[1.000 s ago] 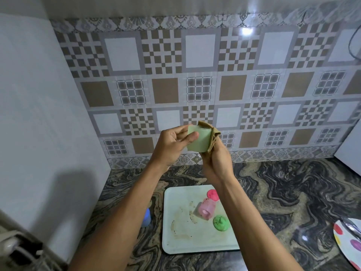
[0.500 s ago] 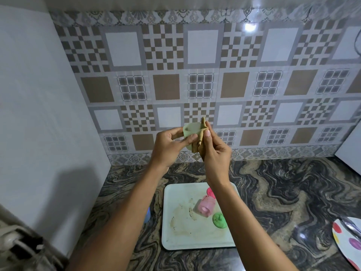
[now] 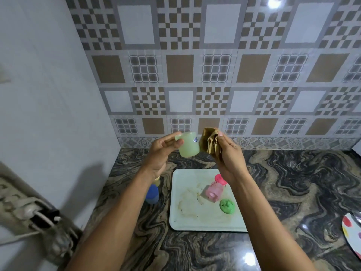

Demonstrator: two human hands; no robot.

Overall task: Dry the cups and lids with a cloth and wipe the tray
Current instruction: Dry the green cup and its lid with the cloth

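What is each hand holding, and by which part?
Left hand holds the green cup by its side near the rim; right hand grips the bunched cloth.

Moderate, cool indoor light from overhead. Hot glare spot at upper right on the glossy brown-and-white patterned wall tiles (image 3: pixel 214 65). Two smaller reflections sit low on the dark marbled stone surface (image 3: pixel 293 182). Soft grey shadow at lower left on the plain white wall (image 3: pixel 48 94). Wide-angle bend: tile lines bow toward the frame edges. Lower-left corner smeared, out of focus. Centre sharp: pale green translucent plastic cup (image 3: pixel 188 145), crumpled brown cloth (image 3: pixel 209 143), and stains on the white rectangular tray (image 3: pixel 185 222) all legible.
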